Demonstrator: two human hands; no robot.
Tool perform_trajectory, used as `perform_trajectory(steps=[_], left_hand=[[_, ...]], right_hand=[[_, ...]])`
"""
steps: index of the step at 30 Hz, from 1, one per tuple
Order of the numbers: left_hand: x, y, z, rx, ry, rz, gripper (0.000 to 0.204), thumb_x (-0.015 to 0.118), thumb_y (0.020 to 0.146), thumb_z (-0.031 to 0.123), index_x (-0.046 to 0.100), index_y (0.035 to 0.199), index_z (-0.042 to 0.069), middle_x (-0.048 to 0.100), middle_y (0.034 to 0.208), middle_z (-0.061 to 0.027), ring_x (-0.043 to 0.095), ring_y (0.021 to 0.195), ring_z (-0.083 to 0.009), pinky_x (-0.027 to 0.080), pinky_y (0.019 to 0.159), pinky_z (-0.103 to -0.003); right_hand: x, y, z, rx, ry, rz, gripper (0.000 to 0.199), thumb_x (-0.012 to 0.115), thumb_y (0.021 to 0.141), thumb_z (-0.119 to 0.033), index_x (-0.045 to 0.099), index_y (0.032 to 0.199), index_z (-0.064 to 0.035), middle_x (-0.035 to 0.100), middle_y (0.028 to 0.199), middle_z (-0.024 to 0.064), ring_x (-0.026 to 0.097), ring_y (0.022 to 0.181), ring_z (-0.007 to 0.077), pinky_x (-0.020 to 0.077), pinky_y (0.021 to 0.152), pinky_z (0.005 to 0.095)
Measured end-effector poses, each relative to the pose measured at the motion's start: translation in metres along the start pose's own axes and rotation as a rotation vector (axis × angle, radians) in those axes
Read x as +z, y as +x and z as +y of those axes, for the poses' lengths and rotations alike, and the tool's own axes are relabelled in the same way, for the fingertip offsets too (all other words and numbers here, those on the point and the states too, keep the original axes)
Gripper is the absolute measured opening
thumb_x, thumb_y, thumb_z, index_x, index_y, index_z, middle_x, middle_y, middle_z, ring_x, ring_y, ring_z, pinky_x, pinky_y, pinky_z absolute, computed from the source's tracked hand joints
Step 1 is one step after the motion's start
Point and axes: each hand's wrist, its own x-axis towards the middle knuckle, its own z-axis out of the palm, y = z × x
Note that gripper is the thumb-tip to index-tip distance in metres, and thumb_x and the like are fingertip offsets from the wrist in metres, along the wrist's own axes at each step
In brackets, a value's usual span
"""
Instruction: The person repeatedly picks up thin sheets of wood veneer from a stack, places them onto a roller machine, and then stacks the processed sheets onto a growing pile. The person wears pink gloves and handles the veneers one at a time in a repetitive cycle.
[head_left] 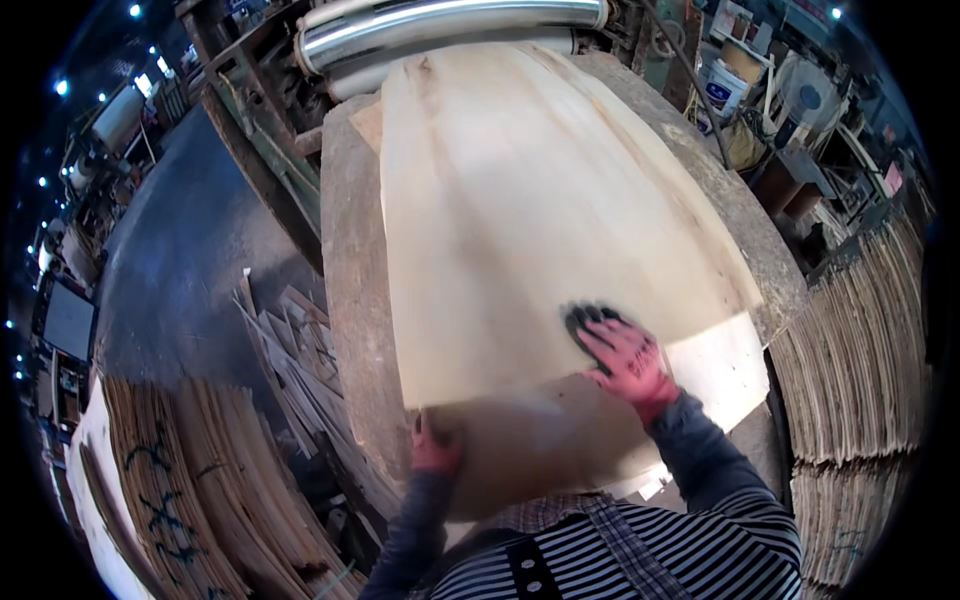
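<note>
A long, pale wood veneer sheet (pixel 530 220) lies lengthwise on a worn table. Beneath its near end shows a browner, blurred sheet (pixel 550 440). My right hand (pixel 628 362), in a pink glove with black fingertips, rests palm down on the pale sheet near its near edge, fingers stretched out and holding nothing. My left hand (pixel 437 448), in a similar glove, is at the pale sheet's near left corner, beside the brown sheet. Its fingers are smeared by motion and partly lost against the brown wood, so their grip cannot be made out.
Shiny metal rollers (pixel 455 30) cross the table's far end. Veneer stacks stand at the lower left (pixel 200 480) and right (pixel 850 350). Loose veneer strips (pixel 295 350) lean along the table's left side. A white bucket (pixel 724 88) and a fan (pixel 808 95) stand far right.
</note>
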Motion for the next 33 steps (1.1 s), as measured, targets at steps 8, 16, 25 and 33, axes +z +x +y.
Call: perform_trajectory(steps=[8,16,25,33], left_hand=[[-0.024,0.008,0.043,-0.248,-0.479,-0.199,0.063,0.055,0.079,0.007,0.022,0.131,0.007,0.053,0.106,-0.0163,0.057,0.058,-0.0181,0.047,0.050,-0.029],[-0.002,-0.002,0.054,0.196,-0.079,0.073,0.076,0.062,0.072,0.033,0.023,0.132,0.006,0.038,0.125,-0.0208,0.047,0.106,-0.0346,0.041,0.087,-0.042],[-0.007,0.034,0.030,-0.196,0.329,-0.021,0.081,0.058,0.067,0.053,0.028,0.130,0.010,0.045,0.117,-0.0208,0.045,0.106,-0.0367,0.036,0.089,-0.042],[-0.010,0.079,0.006,-0.333,-0.638,-0.229,0.026,0.061,0.076,0.015,0.050,0.100,0.011,0.054,0.065,-0.0034,0.050,0.047,-0.0098,0.039,0.038,-0.020]], right_hand=[[0.100,0.118,0.059,0.156,0.108,0.187,0.048,0.059,0.073,-0.034,0.049,0.116,-0.0145,0.051,0.115,0.0068,0.046,0.107,0.0249,0.0335,0.094,0.0366],[0.038,0.064,-0.009,0.037,0.189,0.059,0.056,0.049,0.080,-0.035,0.035,0.125,-0.0052,0.037,0.125,0.0168,0.029,0.121,0.0298,0.0140,0.102,0.0473],[0.017,-0.192,-0.028,0.871,0.162,0.231,0.067,0.064,0.073,-0.024,0.032,0.126,-0.0012,0.029,0.129,0.0232,0.027,0.120,0.0380,0.0244,0.099,0.0421],[0.051,-0.296,-0.041,0.988,0.645,0.418,0.047,0.059,0.079,-0.021,0.042,0.119,-0.0023,0.055,0.089,0.0081,0.054,0.071,0.0172,0.0456,0.061,0.0264]])
